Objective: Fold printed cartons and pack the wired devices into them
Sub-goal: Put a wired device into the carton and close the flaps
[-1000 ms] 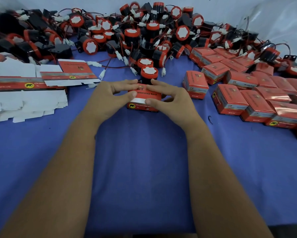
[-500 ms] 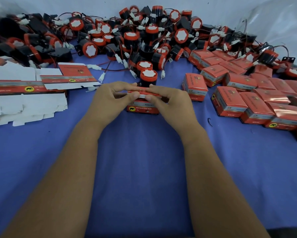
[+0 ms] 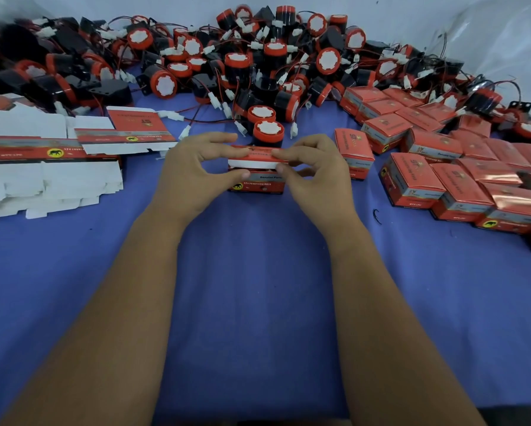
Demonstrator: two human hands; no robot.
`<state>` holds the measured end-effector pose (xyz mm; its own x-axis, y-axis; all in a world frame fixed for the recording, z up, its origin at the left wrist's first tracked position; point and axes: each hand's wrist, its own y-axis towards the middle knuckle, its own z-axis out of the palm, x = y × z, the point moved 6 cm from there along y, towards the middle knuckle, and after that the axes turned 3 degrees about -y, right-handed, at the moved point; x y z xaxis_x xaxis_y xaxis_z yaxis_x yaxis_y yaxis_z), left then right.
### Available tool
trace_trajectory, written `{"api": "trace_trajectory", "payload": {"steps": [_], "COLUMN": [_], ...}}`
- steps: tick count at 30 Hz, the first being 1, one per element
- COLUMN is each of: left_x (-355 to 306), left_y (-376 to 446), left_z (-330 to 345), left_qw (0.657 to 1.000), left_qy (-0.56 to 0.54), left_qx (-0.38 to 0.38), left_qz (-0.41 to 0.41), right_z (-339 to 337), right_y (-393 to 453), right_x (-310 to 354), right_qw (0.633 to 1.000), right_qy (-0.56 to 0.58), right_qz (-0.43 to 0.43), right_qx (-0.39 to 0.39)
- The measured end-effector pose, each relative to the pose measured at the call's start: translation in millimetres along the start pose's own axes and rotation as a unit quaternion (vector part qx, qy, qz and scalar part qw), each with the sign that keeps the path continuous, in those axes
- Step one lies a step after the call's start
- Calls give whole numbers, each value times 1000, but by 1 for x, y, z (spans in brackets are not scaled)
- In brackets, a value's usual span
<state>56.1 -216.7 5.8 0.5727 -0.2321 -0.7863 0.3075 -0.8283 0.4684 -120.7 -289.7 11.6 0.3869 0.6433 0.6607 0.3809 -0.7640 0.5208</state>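
The light was soft and even, rather dim, with no hard shadows on the blue cloth-covered table (image 3: 258, 302). The glossy red printed cartons (image 3: 504, 179) on the right carried pale glare on their tops. The wide lens bent the edges of the view. The heap of black and red round wired devices (image 3: 27, 72) was blurred at far left.

We see a blue cloth (image 3: 258, 302) spread over the work surface. Behind it runs a pale wall (image 3: 178, 7), and clear plastic sheeting (image 3: 497, 47) hangs at the far right.
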Motion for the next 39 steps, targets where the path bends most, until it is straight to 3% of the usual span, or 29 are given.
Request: {"api": "trace_trajectory", "payload": {"steps": [3, 10, 15, 23, 30, 34, 37, 39], "left_x": [-4, -9, -35, -45, -42, -39, -24, -7], "left_y": [1, 0, -4, -9, -8, -8, -6, -3], "left_z": [0, 3, 24, 32, 40, 28, 11, 13], "left_qw": [997, 991, 955, 934, 938, 966, 979, 988], "left_qy": [73, 116, 223, 288, 318, 225, 148, 65], "left_qx": [-6, -10, 7, -48, -30, -56, -143, -111], "left_qz": [36, 69, 195, 207, 131, 116, 3, -88], "right_z": [-1, 0, 1, 6, 11, 15, 18, 16], "right_y": [1, -2, -4, -4, -6, -7, -7, -6], "right_x": [2, 2, 3, 4, 1, 10, 18, 22], "right_qw": [1000, 999, 999, 997, 997, 995, 994, 988], "right_qy": [-6, -22, -13, -62, -71, -89, -91, -133], "right_qz": [-16, -35, -39, -35, -3, -31, -34, -56], "right_qx": [-11, -17, -10, -5, 16, 30, 46, 54]}}
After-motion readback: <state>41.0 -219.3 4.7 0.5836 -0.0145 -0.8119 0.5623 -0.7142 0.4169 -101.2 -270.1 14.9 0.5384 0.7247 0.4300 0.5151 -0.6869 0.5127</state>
